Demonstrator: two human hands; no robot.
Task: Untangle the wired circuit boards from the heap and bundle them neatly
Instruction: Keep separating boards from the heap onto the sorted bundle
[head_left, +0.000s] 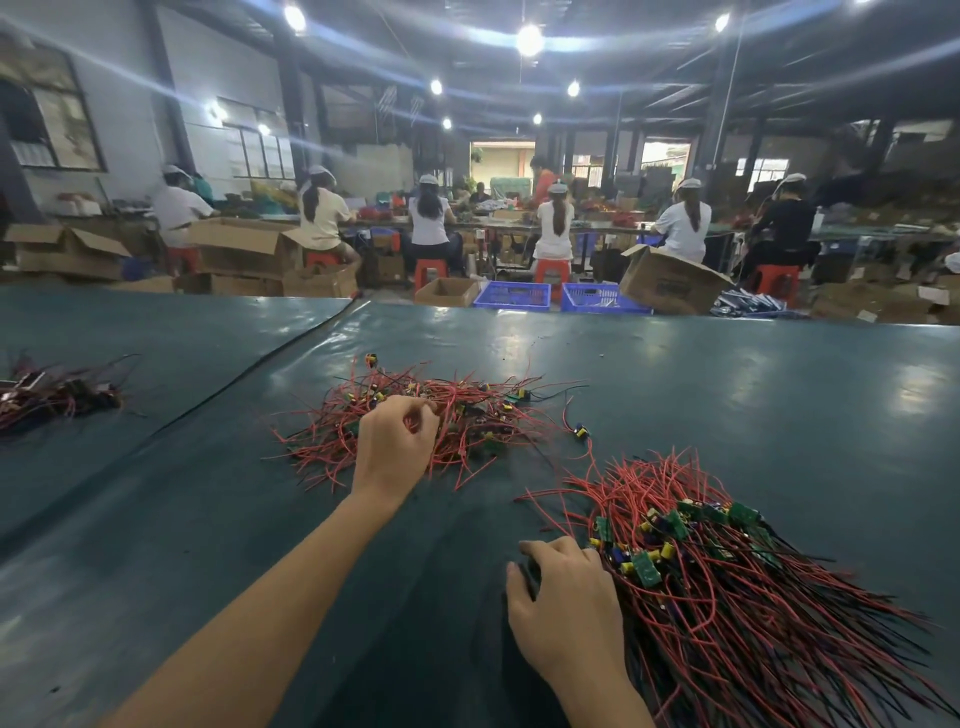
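A tangled heap of red and black wires with small green circuit boards (457, 415) lies mid-table. My left hand (395, 447) reaches into its near side, fingers curled and pinching red wires in the heap. At the lower right lies a big sorted bundle of wired boards (727, 571), boards gathered near the middle and wires fanning out toward the lower right. My right hand (563, 608) rests at the bundle's left edge, fingers spread and bent, touching the boards; I see no grip. One loose board on a wire (582, 430) lies between the two piles.
The dark green table cover (208, 509) has a seam running diagonally at the left. A further small pile of wires (52, 392) sits at the far left. Beyond the table's far edge are cardboard boxes, blue crates (511, 296) and seated workers.
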